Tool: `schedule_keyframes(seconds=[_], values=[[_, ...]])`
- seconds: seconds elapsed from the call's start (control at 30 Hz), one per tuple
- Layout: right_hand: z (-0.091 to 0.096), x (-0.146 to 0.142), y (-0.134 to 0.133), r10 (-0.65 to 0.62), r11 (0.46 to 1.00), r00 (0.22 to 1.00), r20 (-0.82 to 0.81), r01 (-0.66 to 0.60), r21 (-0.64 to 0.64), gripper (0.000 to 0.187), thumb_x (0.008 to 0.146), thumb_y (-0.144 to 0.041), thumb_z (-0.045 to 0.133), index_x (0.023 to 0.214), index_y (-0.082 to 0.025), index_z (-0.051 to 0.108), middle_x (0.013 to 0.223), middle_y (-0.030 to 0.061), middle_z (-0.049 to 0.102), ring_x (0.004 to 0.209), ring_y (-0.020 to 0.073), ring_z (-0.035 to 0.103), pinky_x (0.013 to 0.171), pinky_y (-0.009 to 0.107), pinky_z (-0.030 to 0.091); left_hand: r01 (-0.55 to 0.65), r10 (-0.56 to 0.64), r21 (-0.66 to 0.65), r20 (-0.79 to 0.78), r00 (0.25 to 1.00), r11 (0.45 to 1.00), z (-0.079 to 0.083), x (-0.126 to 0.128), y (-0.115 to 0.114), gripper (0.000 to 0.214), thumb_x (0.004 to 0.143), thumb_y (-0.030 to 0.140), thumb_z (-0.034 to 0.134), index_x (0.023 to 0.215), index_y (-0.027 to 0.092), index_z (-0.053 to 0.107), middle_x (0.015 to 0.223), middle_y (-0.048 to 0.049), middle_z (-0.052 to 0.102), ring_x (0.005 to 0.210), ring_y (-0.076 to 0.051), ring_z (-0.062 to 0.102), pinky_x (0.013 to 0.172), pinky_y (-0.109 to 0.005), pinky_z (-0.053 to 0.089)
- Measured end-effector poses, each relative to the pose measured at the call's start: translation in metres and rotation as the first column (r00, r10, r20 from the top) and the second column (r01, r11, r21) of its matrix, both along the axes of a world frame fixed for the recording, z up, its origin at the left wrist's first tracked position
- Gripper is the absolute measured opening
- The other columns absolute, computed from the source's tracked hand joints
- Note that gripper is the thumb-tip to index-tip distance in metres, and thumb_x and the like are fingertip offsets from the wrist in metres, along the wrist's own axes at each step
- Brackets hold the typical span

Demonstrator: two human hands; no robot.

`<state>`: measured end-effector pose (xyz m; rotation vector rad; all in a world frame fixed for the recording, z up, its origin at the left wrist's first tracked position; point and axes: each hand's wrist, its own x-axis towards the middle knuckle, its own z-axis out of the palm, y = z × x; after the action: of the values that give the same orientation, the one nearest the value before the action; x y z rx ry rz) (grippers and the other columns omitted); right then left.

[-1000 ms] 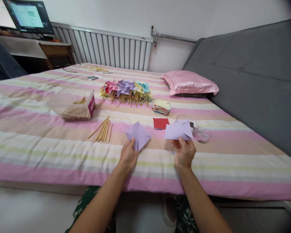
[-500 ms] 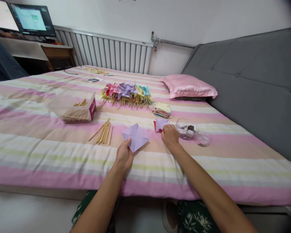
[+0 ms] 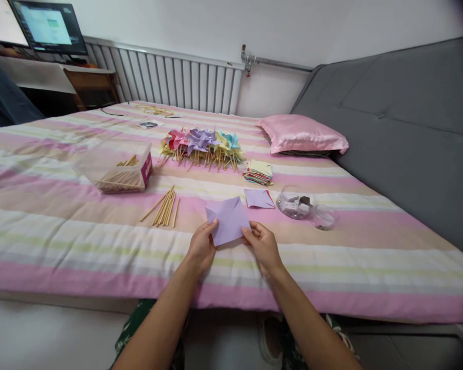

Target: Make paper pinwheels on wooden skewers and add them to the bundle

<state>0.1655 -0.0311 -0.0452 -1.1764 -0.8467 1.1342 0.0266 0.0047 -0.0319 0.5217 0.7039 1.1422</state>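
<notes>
A lilac paper square [image 3: 229, 221] with creases is held just above the striped bedspread [image 3: 61, 216]. My left hand [image 3: 201, 246] pinches its left lower edge and my right hand [image 3: 263, 245] pinches its right lower edge. Behind it, a second lilac sheet [image 3: 257, 198] lies flat on a red sheet whose edge shows at its right side. A few wooden sticks [image 3: 165, 205] lie to the left of the paper.
A heap of finished paper pinwheels [image 3: 200, 144] lies further back, with a stack of coloured paper [image 3: 258, 172], a stick box [image 3: 119, 172], a clear jar [image 3: 295, 204] and its lid [image 3: 323, 218]. A pink pillow [image 3: 303, 134] lies against the grey headboard [image 3: 409, 128].
My right hand laid the second lilac sheet down on the red sheet, then came back and took the right edge of the creased square, which my left hand kept holding.
</notes>
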Motion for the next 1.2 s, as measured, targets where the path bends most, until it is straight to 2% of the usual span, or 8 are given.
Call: schedule_keyframes(seconds=[0.13,0.3,0.43,0.53,0.7,0.87,0.97,1.2], values=[[-0.008,0.012,-0.002,-0.041,0.999,0.999,-0.021,0.041,0.021,0.029,0.067,-0.036,0.072,0.087,-0.016,0.065,0.072,0.0023,0.067,0.059,0.012,0.057,0.053,0.023,0.045,0.066,-0.066,0.017,-0.002,0.998,0.998,0.004,-0.002,-0.003,0.018,0.073,0.027,0.067,0.084,0.012,0.069,0.079,-0.0058,0.072,0.067,-0.016,0.065,0.063,-0.025,0.05],[-0.011,0.032,0.001,-0.062,0.99,0.997,0.053,0.055,0.128,0.029,0.068,-0.032,0.071,0.093,-0.018,0.065,0.072,-0.0004,0.063,0.061,0.0113,0.056,0.057,0.023,0.045,0.157,-0.156,0.005,-0.067,0.985,0.988,0.011,-0.007,-0.001,0.043,0.07,0.049,0.065,0.087,0.01,0.071,0.078,-0.0085,0.071,0.066,-0.018,0.063,0.057,-0.025,0.045],[-0.009,0.036,-0.001,-0.07,0.981,0.994,0.088,0.052,0.188,0.036,0.07,-0.028,0.069,0.104,-0.02,0.061,0.067,-0.0041,0.057,0.058,0.0091,0.053,0.056,0.021,0.042,0.254,-0.226,0.093,-0.242,0.943,0.963,0.005,-0.005,-0.002,0.032,0.068,0.04,0.071,0.081,0.011,0.072,0.069,-0.0064,0.069,0.059,-0.015,0.06,0.058,-0.024,0.044],[-0.006,0.035,-0.003,-0.044,0.976,0.994,0.101,0.022,0.215,0.038,0.072,-0.029,0.068,0.107,-0.021,0.059,0.065,-0.0048,0.056,0.057,0.0094,0.053,0.055,0.022,0.042,0.311,-0.258,0.106,-0.347,0.901,0.944,0.0,-0.004,-0.004,0.029,0.067,0.037,0.074,0.081,0.012,0.072,0.073,-0.0079,0.07,0.062,-0.016,0.061,0.061,-0.026,0.046],[-0.005,0.031,-0.004,-0.003,0.976,0.994,0.11,-0.021,0.217,0.04,0.072,-0.033,0.068,0.109,-0.021,0.057,0.064,-0.0046,0.058,0.056,0.01,0.054,0.053,0.022,0.042,0.291,-0.237,0.068,-0.417,0.877,0.954,-0.004,-0.004,-0.004,0.032,0.06,0.038,0.078,0.076,0.012,0.071,0.073,-0.0079,0.07,0.057,-0.015,0.058,0.053,-0.024,0.043],[-0.002,0.038,-0.004,-0.002,0.974,0.993,0.121,-0.026,0.226,0.037,0.08,-0.038,0.06,0.114,-0.023,0.058,0.069,-0.0018,0.065,0.055,0.01,0.057,0.053,0.023,0.044,0.205,-0.184,0.018,-0.376,0.908,0.979,-0.003,-0.005,-0.002,0.028,0.057,0.037,0.08,0.068,0.013,0.069,0.061,-0.0038,0.067,0.048,-0.012,0.054,0.046,-0.021,0.039],[0.0,0.046,-0.005,0.064,0.967,0.985,0.161,-0.101,0.233,0.033,0.08,-0.035,0.06,0.111,-0.024,0.062,0.085,0.0026,0.07,0.065,0.0122,0.064,0.058,0.024,0.048,0.16,-0.154,-0.008,-0.318,0.935,0.987,-0.001,-0.005,-0.001,0.027,0.055,0.034,0.08,0.07,0.014,0.069,0.06,-0.0025,0.066,0.047,-0.011,0.055,0.047,-0.021,0.041],[0.001,0.053,-0.01,0.293,0.903,0.888,0.354,-0.379,0.203,0.016,0.076,-0.024,0.063,0.089,-0.022,0.072,0.091,0.0045,0.071,0.081,0.017,0.064,0.069,0.03,0.05,0.189,-0.173,0.017,-0.334,0.926,0.982,0.0,-0.005,-0.002,0.029,0.059,0.034,0.077,0.076,0.012,0.069,0.06,-0.004,0.066,0.05,-0.013,0.057,0.048,-0.023,0.043]])
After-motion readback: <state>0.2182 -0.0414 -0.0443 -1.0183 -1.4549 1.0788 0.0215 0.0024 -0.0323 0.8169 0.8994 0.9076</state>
